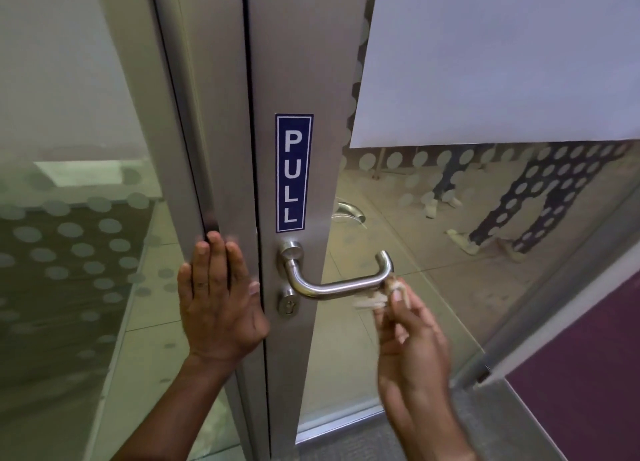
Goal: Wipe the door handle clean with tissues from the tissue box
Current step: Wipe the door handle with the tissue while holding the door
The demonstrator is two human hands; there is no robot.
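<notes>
A brushed steel lever door handle [332, 284] juts from the grey metal door stile [304, 80], under a blue PULL sticker [293, 173] and above a keyhole [289, 305]. My right hand [412, 350] pinches a small crumpled tissue [375, 299], blurred by motion, against the underside of the handle's right end. My left hand [218, 305] lies flat with straight fingers on the door frame [207, 131] just left of the handle. The tissue box is out of sight.
Frosted-dot glass panels flank the door. A white paper sheet [502, 55] hangs on the door glass at upper right. Behind the glass stand people's legs [540, 197]. A purple wall panel [588, 374] fills the lower right.
</notes>
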